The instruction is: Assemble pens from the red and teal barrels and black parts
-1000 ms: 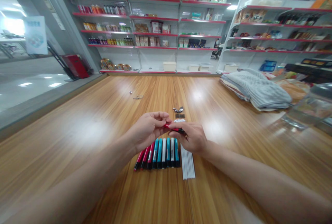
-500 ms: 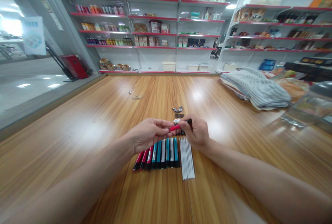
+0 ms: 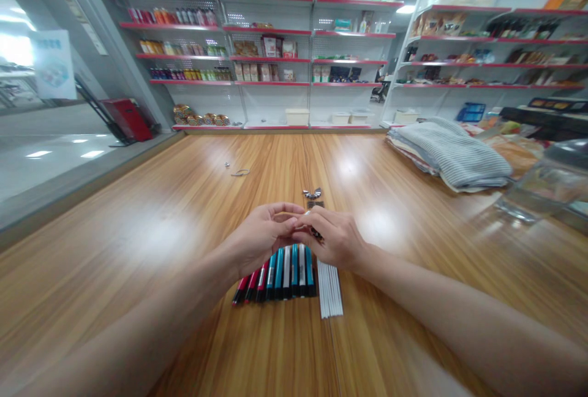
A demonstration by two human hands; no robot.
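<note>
Honestly, I cannot tell what curled fingers (image 3: pixel 287 225) grip, hidden where left hand (image 3: pixel 256 234) and right hand (image 3: pixel 336 236) meet near pens (image 3: pixel 287 267)

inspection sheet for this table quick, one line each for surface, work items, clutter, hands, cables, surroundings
Surface: wood-grain table, seam down the middle, glare patches.
Work items: red, teal and white pens with black ends, in a row; white rods side by side to their right; small metal pieces beyond.
Clutter: folded cloths and clear container at right; thin loop far left of centre.
Hands: left hand and right hand meet near the pens' far ends; anything held is hidden.
Cables: nothing seen.
Surroundings: stocked shelving behind the table.
</note>
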